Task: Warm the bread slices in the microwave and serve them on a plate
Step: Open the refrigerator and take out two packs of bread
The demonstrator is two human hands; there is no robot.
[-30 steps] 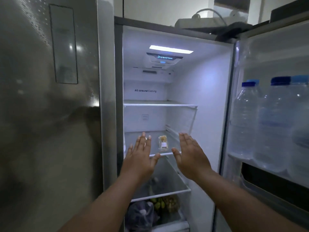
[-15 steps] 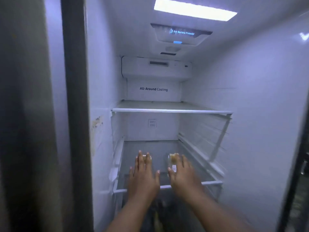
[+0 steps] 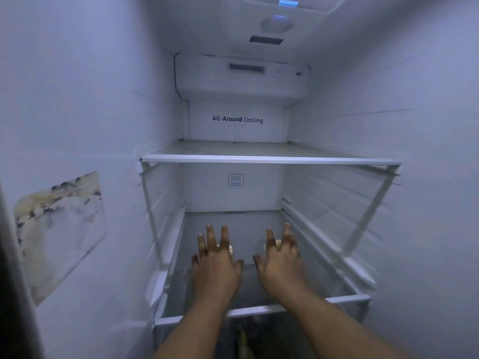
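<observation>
Both my hands reach into an open fridge over its middle glass shelf [image 3: 350, 298]. A small clear pack of bread [image 3: 277, 244] lies on that shelf; only its pale far end shows past my right hand [image 3: 280, 263], whose spread fingers lie over it. My left hand [image 3: 216, 265] hovers just to the left of the pack with fingers straight and spread, holding nothing. No microwave or plate is in view.
A bare glass shelf [image 3: 269, 159] sits above my hands. The fridge side walls close in left and right, with rails along them. A torn sticker [image 3: 59, 229] is on the left wall. Dark produce shows below the shelf [image 3: 243, 340].
The view has moved further into the fridge. Both hands have reached deeper over the shelf, and my right hand now covers more of the bread pack.
</observation>
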